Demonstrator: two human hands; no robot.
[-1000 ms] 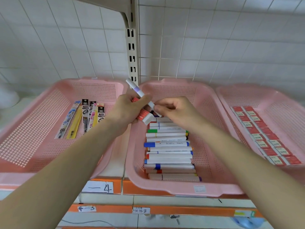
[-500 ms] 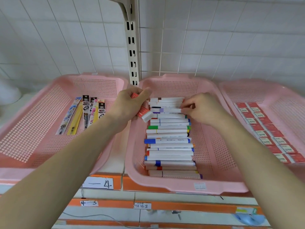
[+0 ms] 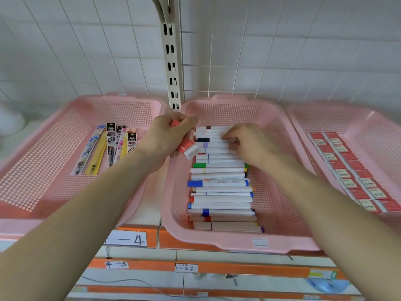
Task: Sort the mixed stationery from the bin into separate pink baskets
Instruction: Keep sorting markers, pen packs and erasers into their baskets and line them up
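From the head camera we see three pink baskets side by side on a shelf against a tiled wall. Our left hand (image 3: 171,137) hovers over the gap between the left basket (image 3: 43,170) and the middle basket (image 3: 217,242), fingers and thumb wrapped round a few red-and-white erasers (image 3: 188,148); one pokes out under the palm, another shows by the thumb. Our right hand (image 3: 251,144) lies palm down in the middle basket, its bent fingertips (image 3: 227,137) on the far end of a row of markers (image 3: 221,198) that lie crosswise, stacked from the near wall to the back. Whether those fingers pinch one marker or only press on the row, we cannot tell. The left basket holds a few pen refill packets (image 3: 110,146) lying flat. The right basket (image 3: 325,118) holds two tidy columns of red boxes (image 3: 355,177).
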